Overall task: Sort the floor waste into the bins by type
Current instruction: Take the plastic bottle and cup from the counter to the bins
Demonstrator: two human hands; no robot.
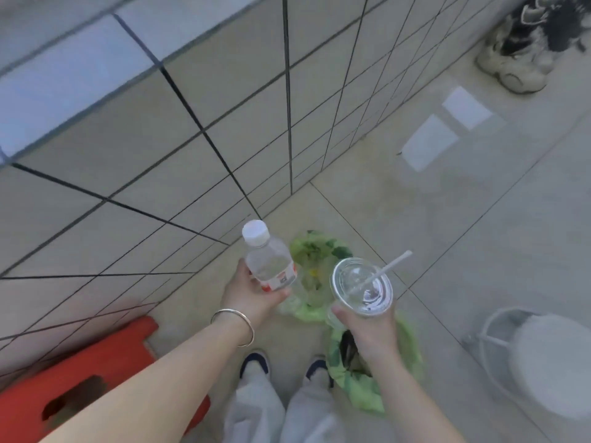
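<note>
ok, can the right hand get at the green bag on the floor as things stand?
Probably not yet. The right hand is curled round a clear lidded cup with a straw, so it has no free fingers. The green bag lies unobstructed right below, near the feet.

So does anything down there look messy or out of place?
Yes: crumpled green bags lie loose on the floor by the wall, and shoes sit in the corner. The bottle and cup look intact, nothing spilled.

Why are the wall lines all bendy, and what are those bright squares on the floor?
Head view: the wide-angle lens curves the wall tile lines; the bright squares look like light reflected on the glossy floor; the white bucket at the edge is smeared, while the water bottle and plastic cup look sharper.
</note>
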